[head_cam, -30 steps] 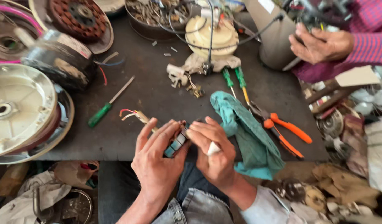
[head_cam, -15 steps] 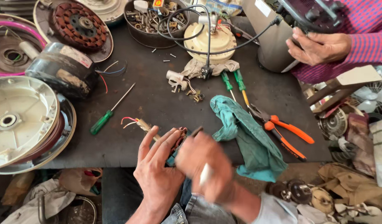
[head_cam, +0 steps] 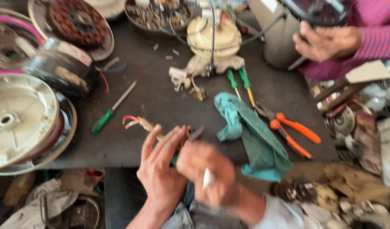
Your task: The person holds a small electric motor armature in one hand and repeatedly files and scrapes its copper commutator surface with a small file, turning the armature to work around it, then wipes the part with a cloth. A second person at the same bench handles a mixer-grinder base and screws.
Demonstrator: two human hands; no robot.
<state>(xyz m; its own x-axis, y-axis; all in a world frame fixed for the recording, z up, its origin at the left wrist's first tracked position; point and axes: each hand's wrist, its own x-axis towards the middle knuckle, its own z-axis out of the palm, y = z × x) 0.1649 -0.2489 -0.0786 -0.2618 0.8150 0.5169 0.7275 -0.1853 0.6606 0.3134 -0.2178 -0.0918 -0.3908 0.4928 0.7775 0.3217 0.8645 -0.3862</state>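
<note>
Holding a small dark part (head_cam: pixel 187 136) between them at the near edge of the dark table (head_cam: pixel 161 101), the person's two hands work close together above the lap. The left hand (head_cam: pixel 163 169) has its fingers stretched long and pressed side by side against the part, and thin wires (head_cam: pixel 135 122) with red and pale ends stick out past the fingertips to the left. The right hand (head_cam: pixel 205 174) is blurred; it looks curled over the part from the right, with a small white piece (head_cam: pixel 208 179) showing below it, but how tightly it closes cannot be told. Just right of the hands a teal cloth (head_cam: pixel 254 140) lies crumpled and hangs over the table's edge, and orange-handled pliers (head_cam: pixel 288 131) lie touching its far side. Two green-handled screwdrivers (head_cam: pixel 239 82) lie beyond the cloth, and another green-handled screwdriver (head_cam: pixel 110 109) lies apart on the left. A cream round motor housing (head_cam: pixel 214 38) stands farther back with a black cable running over it. A pale metal disc (head_cam: pixel 17 121) rests at the left edge. At the far right, another person's hand (head_cam: pixel 326 42) in a striped sleeve holds something beside a grey container (head_cam: pixel 279 38).
</note>
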